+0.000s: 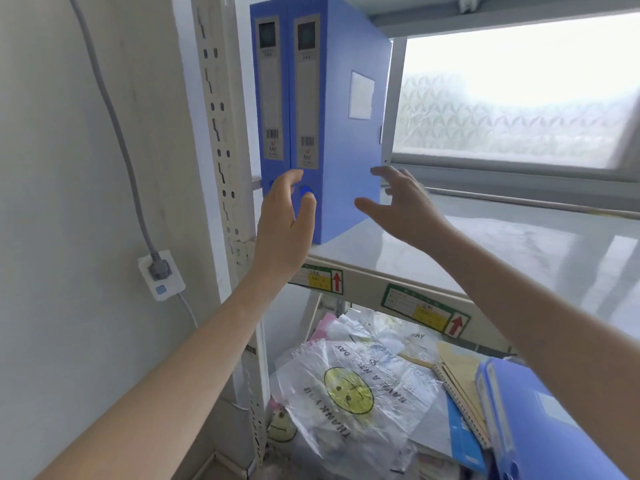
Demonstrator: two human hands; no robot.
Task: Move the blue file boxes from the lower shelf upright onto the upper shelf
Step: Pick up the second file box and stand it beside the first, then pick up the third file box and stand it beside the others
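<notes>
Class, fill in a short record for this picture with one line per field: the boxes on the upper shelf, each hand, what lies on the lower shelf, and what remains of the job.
Upper shelf: two blue file boxes upright, side by side at its left end
Left hand: open, at the box spines
Right hand: open, beside the right box, gripping nothing
Lower shelf: smiley plastic bag, notebooks, one blue file box lying down
Remaining: that box

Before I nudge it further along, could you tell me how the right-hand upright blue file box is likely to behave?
The right-hand file box looks stiff, its flat sides holding shape. Standing tall on a narrow base on the glossy upper shelf, it would probably slide easily, yet might tip rightward, since only the left-hand box flanks it.
</notes>
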